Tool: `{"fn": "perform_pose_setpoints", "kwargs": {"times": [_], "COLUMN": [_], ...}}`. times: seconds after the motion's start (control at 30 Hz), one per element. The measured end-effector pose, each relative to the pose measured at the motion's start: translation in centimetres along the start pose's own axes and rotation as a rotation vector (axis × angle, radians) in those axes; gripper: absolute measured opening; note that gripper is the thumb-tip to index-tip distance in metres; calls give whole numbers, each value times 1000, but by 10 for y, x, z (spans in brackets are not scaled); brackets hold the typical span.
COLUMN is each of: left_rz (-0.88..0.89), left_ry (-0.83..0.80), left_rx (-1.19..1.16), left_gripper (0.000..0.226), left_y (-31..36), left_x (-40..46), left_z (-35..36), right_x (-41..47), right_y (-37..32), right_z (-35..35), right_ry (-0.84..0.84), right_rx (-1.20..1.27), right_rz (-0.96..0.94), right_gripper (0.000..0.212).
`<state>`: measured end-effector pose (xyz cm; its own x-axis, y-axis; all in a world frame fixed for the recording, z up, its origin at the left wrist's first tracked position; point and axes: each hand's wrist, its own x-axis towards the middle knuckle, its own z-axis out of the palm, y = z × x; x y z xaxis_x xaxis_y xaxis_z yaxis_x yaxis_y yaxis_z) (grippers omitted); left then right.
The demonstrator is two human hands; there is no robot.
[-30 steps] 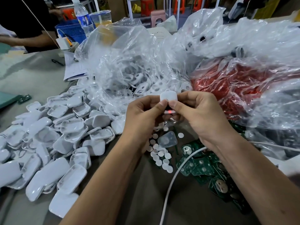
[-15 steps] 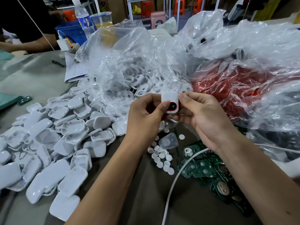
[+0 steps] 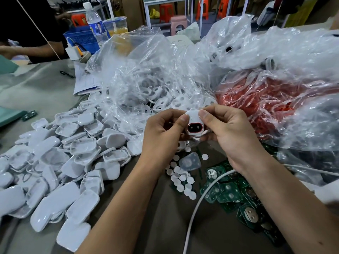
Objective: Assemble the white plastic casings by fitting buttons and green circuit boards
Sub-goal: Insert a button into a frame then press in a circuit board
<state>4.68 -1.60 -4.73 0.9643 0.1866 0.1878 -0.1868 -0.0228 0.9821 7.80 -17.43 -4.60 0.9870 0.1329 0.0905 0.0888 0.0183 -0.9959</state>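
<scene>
1. A heap of white casing halves (image 3: 60, 167) covers the left part of the table (image 3: 36, 92), many lying hollow side up.
2. The left hand (image 3: 161, 136) is raised above the table, forearm reaching in from below, fingers curled, thumb tip pressed on the upper left edge of a small white casing (image 3: 194, 123).
3. The right hand (image 3: 231, 132) mirrors it, thumb on the upper right edge, curled fingers gripping the casing from behind.
4. Compared with a second ago, the casing has tipped toward the camera; its dark window, earlier nearly hidden under the thumbs, now shows fully.
5. The casing is white and rounded, with a red-ringed oval opening holding two small pale marks.
6. Below the hands lie white round buttons (image 3: 180, 177); further right, green circuit boards (image 3: 227, 195), crossed by a white cable (image 3: 198, 208).
7. Clear plastic bags (image 3: 183, 70) pile up behind.
</scene>
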Motion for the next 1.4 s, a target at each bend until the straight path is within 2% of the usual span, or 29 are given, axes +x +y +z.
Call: {"fn": "perform_pose_setpoints", "kwargs": {"times": [0.3, 0.4, 0.47, 0.57, 0.67, 0.83, 1.03, 1.13, 1.3, 1.4], "left_rz": [-56, -117, -185, -229, -218, -206, -200, -220, -303, -330], "left_ry": [-2, 15, 14, -2, -17, -51, -9, -13, -20, -42], "left_rx": [-66, -118, -146, -169, -175, -178, -190, -259, -423, -500], "left_gripper": [14, 18, 16, 15, 28, 31, 32, 30, 33, 40], "left_y": [2, 3, 4, 6, 7, 10, 8, 11, 14, 15], "left_x": [-1, 0, 1, 0, -1, -2, -2, -3, -6, -7], "left_z": [-1, -1, -2, -2, -1, 2, 4, 4, 11, 13], "right_x": [-5, -7, -7, -8, -10, -11, -12, -15, -19, -17], "right_y": [-5, -9, -12, -13, -12, -13, -14, -16, -17, -12], "right_z": [7, 9, 8, 6, 9, 8, 10, 13, 20, 20], "right_ry": [-14, -14, -51, -133, -196, -190, -184, -174, -113, -71], "right_rx": [59, 161, 181, 83, 81, 60, 102, 146, 365, 346], "right_rz": [-25, 55, 130, 164, 149, 99, 45, 40, 69, 83], "right_gripper": [21, 23, 22, 24, 35, 36, 39, 39, 47, 42]}}
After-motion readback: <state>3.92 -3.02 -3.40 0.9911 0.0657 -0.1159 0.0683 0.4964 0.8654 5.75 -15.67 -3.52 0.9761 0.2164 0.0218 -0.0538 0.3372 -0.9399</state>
